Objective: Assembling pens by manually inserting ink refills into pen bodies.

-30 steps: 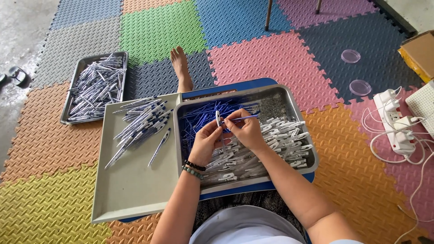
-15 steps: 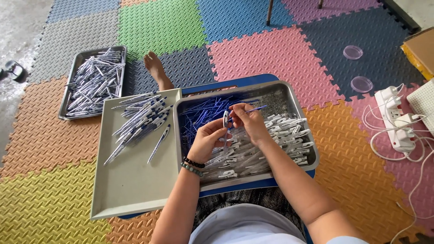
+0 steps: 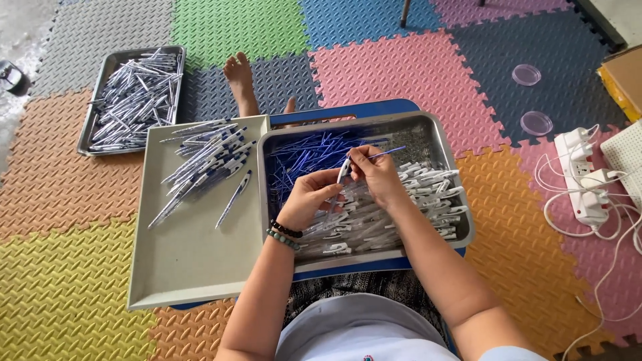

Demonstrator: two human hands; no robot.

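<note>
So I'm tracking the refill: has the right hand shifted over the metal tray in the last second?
No. The right hand stays over the middle of the metal tray, pinching the blue refill at the same spot.

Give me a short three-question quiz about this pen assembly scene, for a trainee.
1. True or false: the left hand holds a white pen barrel.
2. Which hand holds the blue refill?
A. left
B. right
C. neither
3. Fill in: finished pens lie on the ____ tray, left of the metal tray.

Key:
1. True
2. B, the right hand
3. grey
</note>
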